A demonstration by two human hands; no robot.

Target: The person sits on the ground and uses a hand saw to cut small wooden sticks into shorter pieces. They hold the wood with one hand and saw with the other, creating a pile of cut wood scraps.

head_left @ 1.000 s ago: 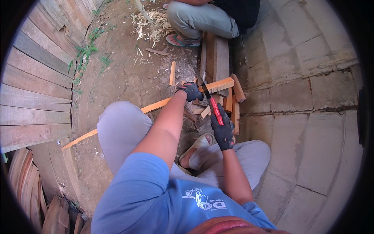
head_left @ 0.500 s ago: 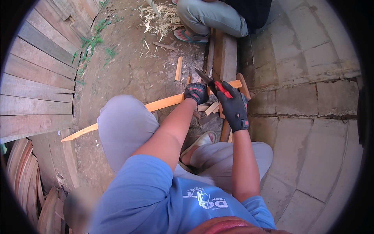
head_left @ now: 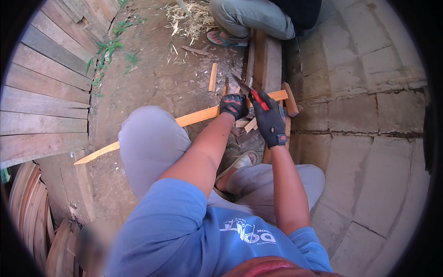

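A long, pale wooden strip (head_left: 198, 116) runs slantwise from beside my left knee to the wooden beam on the right. My gloved left hand (head_left: 234, 106) is closed around it near its right end. In my gloved right hand (head_left: 270, 121) is the red and black handle of a hand saw (head_left: 242, 85), its dark, tapered blade pointing up and to the left. The blade lies just beyond my left hand, close to the strip. Whether its edge touches the wood is hard to see. A small wooden block (head_left: 290, 99) sits at the strip's right end.
Short wood offcuts (head_left: 250, 124) lie below the strip, and a loose stick (head_left: 212, 77) beyond it. A long beam (head_left: 266, 60) extends toward a crouching person (head_left: 251, 18). Wood shavings (head_left: 189, 21) cover the ground there. Plank wall (head_left: 44, 106) left, block wall (head_left: 353, 113) right.
My right hand has shifted a little leftward and away from me, carrying the saw with it. My left hand keeps its grip on the strip. The whole view has moved slightly.
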